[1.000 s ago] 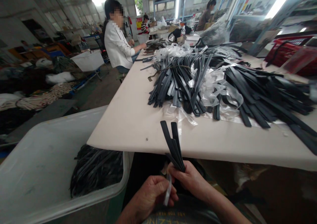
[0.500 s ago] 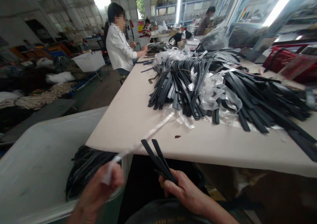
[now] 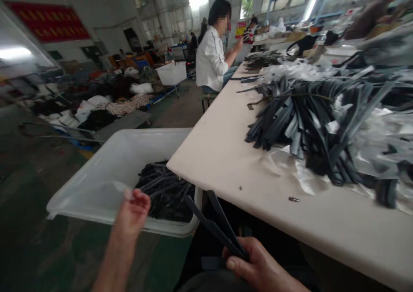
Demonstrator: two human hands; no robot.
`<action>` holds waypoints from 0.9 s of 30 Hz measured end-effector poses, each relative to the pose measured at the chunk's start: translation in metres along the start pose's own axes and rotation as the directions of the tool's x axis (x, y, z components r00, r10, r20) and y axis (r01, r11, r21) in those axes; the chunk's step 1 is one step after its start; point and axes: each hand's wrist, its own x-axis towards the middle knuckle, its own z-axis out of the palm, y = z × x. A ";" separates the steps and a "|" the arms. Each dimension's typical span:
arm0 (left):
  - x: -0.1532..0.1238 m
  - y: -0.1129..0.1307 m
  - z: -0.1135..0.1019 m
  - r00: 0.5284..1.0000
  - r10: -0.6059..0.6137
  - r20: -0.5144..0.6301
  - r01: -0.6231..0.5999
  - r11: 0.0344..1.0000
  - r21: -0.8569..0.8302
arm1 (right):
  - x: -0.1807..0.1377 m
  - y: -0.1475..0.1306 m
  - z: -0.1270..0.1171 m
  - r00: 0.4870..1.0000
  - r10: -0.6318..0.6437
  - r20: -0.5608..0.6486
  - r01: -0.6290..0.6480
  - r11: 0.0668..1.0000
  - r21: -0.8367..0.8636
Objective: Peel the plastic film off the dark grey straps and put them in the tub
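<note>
My right hand (image 3: 254, 262) is closed round a few flat black strips (image 3: 222, 223), whose ends fan up past the table's front corner. Another short dark end pokes out below its fingers. Over the near rim of the white bin (image 3: 97, 171), my left hand (image 3: 132, 208) has its fingers curled. A thin see-through film strip (image 3: 112, 184), smeared by motion, trails from its fingertips to the left. Inside the bin lies a heap of black strips (image 3: 166, 191).
The pale table (image 3: 219, 154) bears a big bundle of black strips (image 3: 290, 115) among crumpled white film (image 3: 306, 175). A small metal bit (image 3: 293, 199) lies near its edge. A person in a white jacket (image 3: 211, 59) sits at the far side; a white cart (image 3: 172, 73) stands behind.
The view has turned left, bringing more of the bin into sight. My left hand has drawn the film strip away from the table to above the bin. My right hand still holds the black strips.
</note>
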 end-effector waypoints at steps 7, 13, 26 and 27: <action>-0.026 -0.098 -0.031 0.949 -0.313 -0.031 0.314 0.949 0.023 | 0.027 0.005 0.012 0.964 0.065 -0.257 -0.106 0.983 -0.150; -0.025 -0.105 -0.040 0.948 -0.319 -0.010 0.319 0.946 0.052 | 0.042 -0.012 0.022 0.967 0.025 -0.254 -0.111 0.938 -0.329; -0.033 -0.122 -0.047 0.949 -0.243 0.200 0.204 0.959 0.196 | 0.059 -0.020 0.024 0.981 -0.024 -0.191 -0.078 0.856 -0.512; -0.033 -0.121 -0.047 0.950 -0.235 0.206 0.195 0.961 0.198 | 0.059 -0.019 0.024 0.981 -0.020 -0.192 -0.084 0.852 -0.516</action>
